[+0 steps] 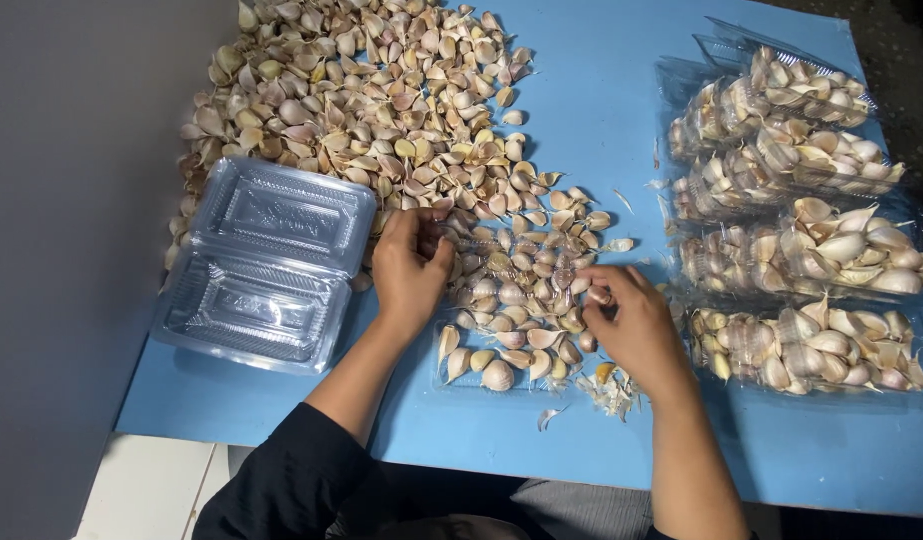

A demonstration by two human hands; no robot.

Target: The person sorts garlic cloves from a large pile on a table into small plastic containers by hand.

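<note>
Many garlic cloves (382, 100) lie loose on the blue table (602, 110), in a big pile just behind the open box (507, 310) you are filling. That box sits right in front of you, and it looks heaped up already.

Your left hand (410, 265) rests on the box's left edge with the fingers curled over a few cloves. Your right hand (634, 325) is at the box's right edge, and its fingers pinch one clove (600, 296).

Watch out: the cloves are stacked high, so if you press more in, some may roll out over the edge. If you try to close it this full, I think the lid may not snap shut, or it may pop open.

Bits of dry skin (612, 390) lie just in front of the box. They could get swept in with the cloves.

To the left of the box sits an empty box (267, 265), open wide. To the right are four full boxes (802, 250), set close together. A bump from your right arm could push them.
</note>
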